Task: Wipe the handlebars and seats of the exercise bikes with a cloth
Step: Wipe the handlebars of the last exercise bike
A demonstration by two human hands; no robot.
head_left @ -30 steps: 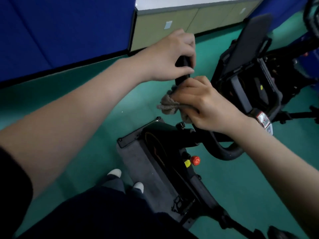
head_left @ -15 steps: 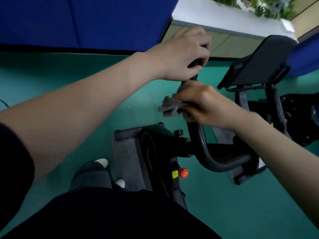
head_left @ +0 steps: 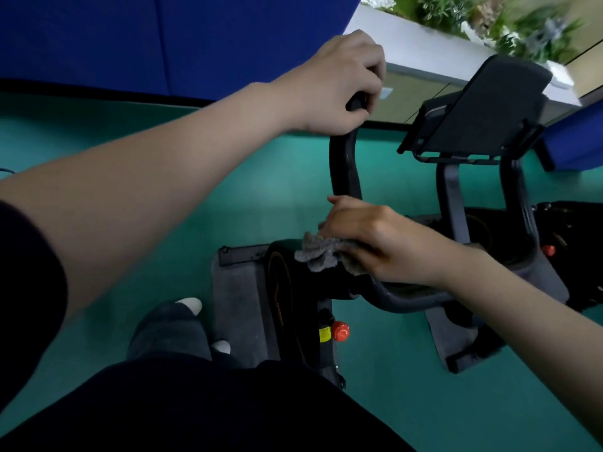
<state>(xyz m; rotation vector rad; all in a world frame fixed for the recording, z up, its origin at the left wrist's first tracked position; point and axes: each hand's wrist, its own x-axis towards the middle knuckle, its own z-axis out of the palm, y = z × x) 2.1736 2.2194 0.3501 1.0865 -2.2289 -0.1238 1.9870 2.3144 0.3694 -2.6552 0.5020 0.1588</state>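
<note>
Cloth [head_left: 318,253] bunched in curled right hand [head_left: 383,244], low on handlebar [head_left: 344,168]; left hand [head_left: 336,86] tight around its tip.

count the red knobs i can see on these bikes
2. One red knob sits low on the near bike, just right of its yellow label. A second red knob is on the far bike towards the right edge. Others may be hidden.

One left hand [head_left: 339,86], one right hand [head_left: 375,243], one cloth [head_left: 318,252], one handlebar [head_left: 344,171], two red knobs [head_left: 340,331] [head_left: 549,250]
</note>
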